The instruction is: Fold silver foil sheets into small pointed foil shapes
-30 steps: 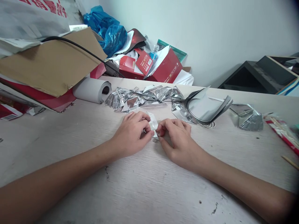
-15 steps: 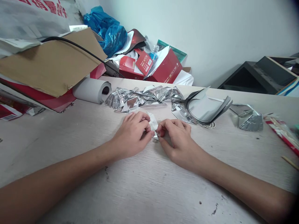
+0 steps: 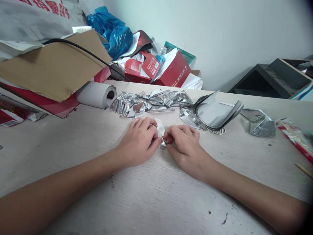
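A small folded piece of silver foil paper is between my hands, low over the table. My left hand grips its left side, thumb and fingers closed on it. From the right, my right hand pinches the lower edge of the same piece between thumb and index finger. Parts of the foil paper are hidden behind my fingers. Just beyond my hands lies a row of folded silver foil pieces, some fanned in pleats.
Curled grey sheets stand right of the foil row, with another pleated foil piece farther right. A grey paper roll lies left, beside cardboard. Red boxes are piled behind. Wooden sticks in a packet lie at the right edge.
My right hand's index finger has shifted very slightly left along the foil paper's lower edge. Both hands keep their hold, and the surroundings are unchanged.
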Demonstrator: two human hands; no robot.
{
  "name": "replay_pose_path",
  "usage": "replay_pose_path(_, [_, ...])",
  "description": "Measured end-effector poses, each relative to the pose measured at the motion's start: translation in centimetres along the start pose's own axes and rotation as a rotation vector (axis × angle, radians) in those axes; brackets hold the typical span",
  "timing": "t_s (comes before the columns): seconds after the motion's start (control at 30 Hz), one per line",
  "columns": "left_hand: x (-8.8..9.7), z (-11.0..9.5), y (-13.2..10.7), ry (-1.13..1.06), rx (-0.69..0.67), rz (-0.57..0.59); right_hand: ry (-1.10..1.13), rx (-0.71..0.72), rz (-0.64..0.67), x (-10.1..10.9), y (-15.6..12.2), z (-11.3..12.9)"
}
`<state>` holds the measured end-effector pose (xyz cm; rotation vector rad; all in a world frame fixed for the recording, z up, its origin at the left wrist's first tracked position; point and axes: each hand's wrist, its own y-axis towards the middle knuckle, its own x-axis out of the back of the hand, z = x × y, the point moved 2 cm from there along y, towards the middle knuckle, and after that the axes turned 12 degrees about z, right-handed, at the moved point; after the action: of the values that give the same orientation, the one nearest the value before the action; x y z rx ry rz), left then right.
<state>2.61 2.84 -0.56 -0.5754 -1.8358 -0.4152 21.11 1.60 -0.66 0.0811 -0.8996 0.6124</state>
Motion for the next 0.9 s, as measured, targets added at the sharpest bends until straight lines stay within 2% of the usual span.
replay_pose_path(0.5, [0.28,0.07,0.03,-0.099,0.023,0.041,-0.031,0.033,-0.053,-0.27,-0.05,-0.19])
replay_pose_path(0.9, [-0.06,-0.25,0.14,-0.121,0.08,0.019,-0.023,0.03,-0.047,-0.11,-0.02,0.03])
